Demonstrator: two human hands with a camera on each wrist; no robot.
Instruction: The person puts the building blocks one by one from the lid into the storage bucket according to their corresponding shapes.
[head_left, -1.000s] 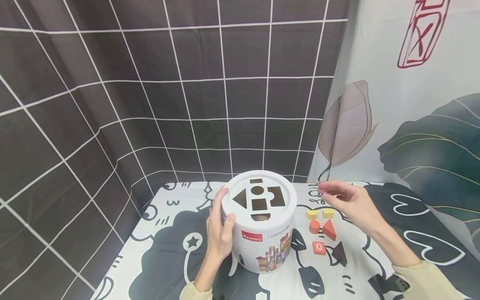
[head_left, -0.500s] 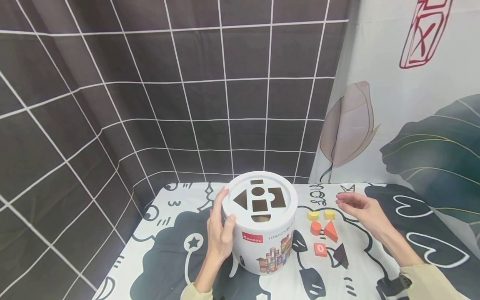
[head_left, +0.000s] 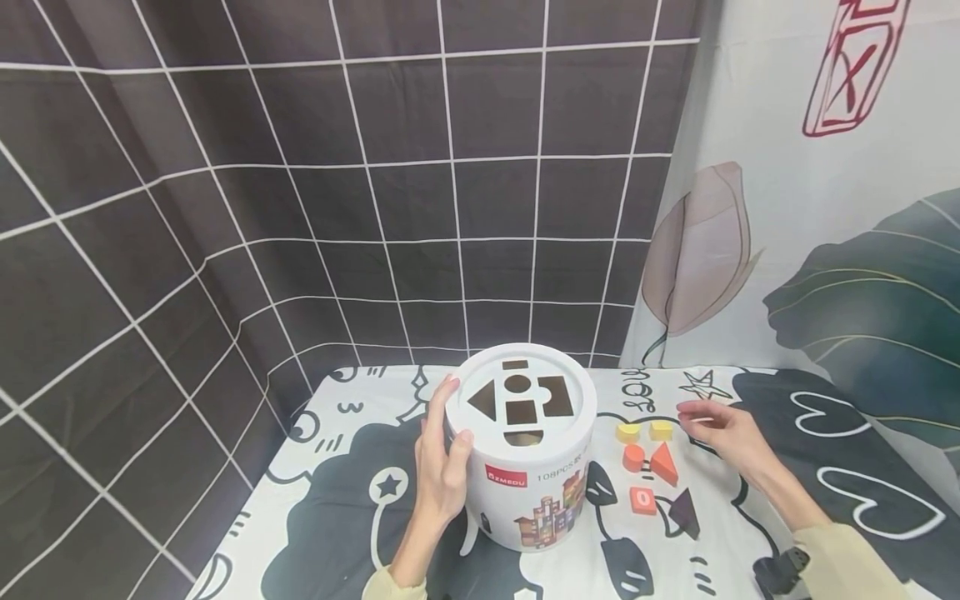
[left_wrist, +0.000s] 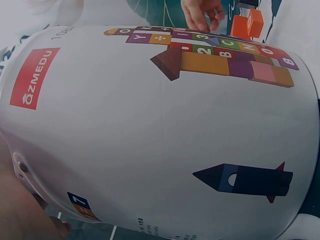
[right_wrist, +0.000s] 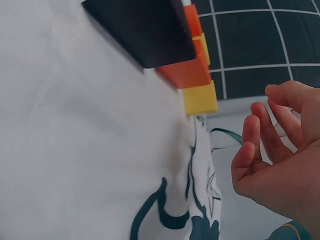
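Observation:
A white lidded bucket (head_left: 525, 483) printed with toy buildings stands upright on the cloth. Its lid (head_left: 480, 425) has several shaped holes, among them a triangle, a circle and a square. My left hand (head_left: 441, 467) holds the bucket's left side, thumb and a fingertip at the lid rim. To the right lie two yellow blocks (head_left: 661, 430), a red-orange cylinder block (head_left: 633, 457), a red-orange triangular block (head_left: 663, 464), a red square block (head_left: 642, 500) marked 0 and a dark triangular block (head_left: 683, 513). Just right of these, my right hand (head_left: 723, 433) hovers with loosely bent fingers, holding nothing.
A white cloth (head_left: 720, 567) with black cartoon drawings covers the table. Behind it hangs a dark curtain (head_left: 405, 200) with a white grid. A pale curtain (head_left: 750, 108) with leaf prints hangs at the right.
My right hand has moved right and lower, away from the bucket, to beside the yellow blocks. My left hand, the bucket and the blocks have stayed in place.

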